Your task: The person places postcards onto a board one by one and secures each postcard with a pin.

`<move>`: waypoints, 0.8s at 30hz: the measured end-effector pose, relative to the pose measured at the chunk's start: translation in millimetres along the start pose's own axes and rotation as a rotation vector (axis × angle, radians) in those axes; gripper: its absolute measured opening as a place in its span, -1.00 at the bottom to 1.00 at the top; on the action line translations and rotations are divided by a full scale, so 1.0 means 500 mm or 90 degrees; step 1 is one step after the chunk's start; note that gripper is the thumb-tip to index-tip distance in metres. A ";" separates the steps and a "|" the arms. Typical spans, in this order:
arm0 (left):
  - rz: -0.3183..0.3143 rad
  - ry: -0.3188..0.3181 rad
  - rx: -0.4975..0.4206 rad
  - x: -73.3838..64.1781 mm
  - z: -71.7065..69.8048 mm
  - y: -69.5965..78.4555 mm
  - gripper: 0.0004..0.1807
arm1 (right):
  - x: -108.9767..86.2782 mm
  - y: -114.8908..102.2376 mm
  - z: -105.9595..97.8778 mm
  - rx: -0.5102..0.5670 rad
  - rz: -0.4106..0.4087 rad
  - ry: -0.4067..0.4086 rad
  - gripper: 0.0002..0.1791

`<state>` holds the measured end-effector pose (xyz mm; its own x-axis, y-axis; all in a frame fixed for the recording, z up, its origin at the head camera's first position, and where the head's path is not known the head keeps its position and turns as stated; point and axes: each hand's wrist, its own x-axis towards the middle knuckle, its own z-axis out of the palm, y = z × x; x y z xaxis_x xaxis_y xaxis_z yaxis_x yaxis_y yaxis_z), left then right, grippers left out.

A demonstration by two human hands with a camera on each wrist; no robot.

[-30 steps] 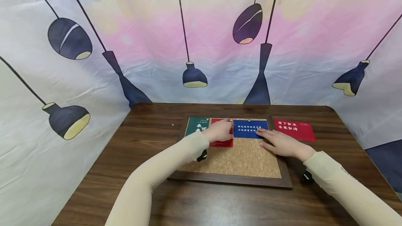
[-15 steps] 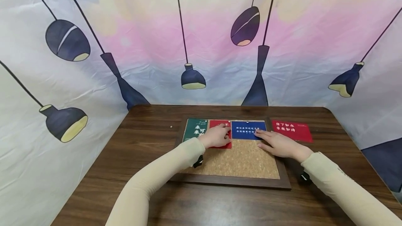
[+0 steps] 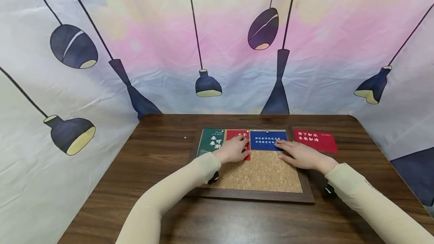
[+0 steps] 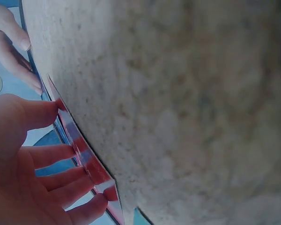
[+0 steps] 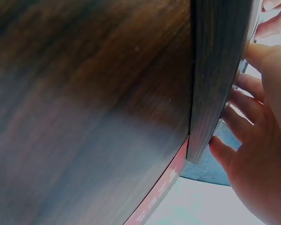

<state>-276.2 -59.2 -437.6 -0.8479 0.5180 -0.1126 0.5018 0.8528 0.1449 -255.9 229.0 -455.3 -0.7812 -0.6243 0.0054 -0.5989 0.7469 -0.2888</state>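
A framed cork board (image 3: 264,172) lies on the table and bears a row of cards along its far side. On the upright red card (image 3: 232,134) rests my left hand (image 3: 233,150), its fingers spread and touching the card's face; the left wrist view shows these fingertips on the red card (image 4: 96,171) too. My right hand (image 3: 301,155) lies over the board's right side, fingertips on the lower right of the blue card (image 3: 264,140). Its fingers (image 5: 246,105) are loosely extended in the right wrist view. Left of the red card is a green card (image 3: 207,142), partly behind the left hand.
Another red card (image 3: 317,141) lies on the table against the board's right frame. Small round pins, such as the pin (image 3: 267,131) on the blue card, sit at the cards' top edges. A tiny pale dot (image 3: 185,137) is on the table (image 3: 159,153) at left.
My left hand has drawn back from the pin at the red card's top and come down onto the card's lower part. The right hand stays on the blue card.
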 end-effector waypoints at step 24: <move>0.016 -0.015 -0.017 0.001 0.009 -0.009 -0.33 | 0.004 0.003 0.005 -0.006 -0.003 0.003 -0.31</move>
<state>-278.3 -62.3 -442.5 -0.8310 0.5403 -0.1321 0.5172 0.8380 0.1739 -258.0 228.4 -457.9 -0.7790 -0.6269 0.0106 -0.6041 0.7460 -0.2802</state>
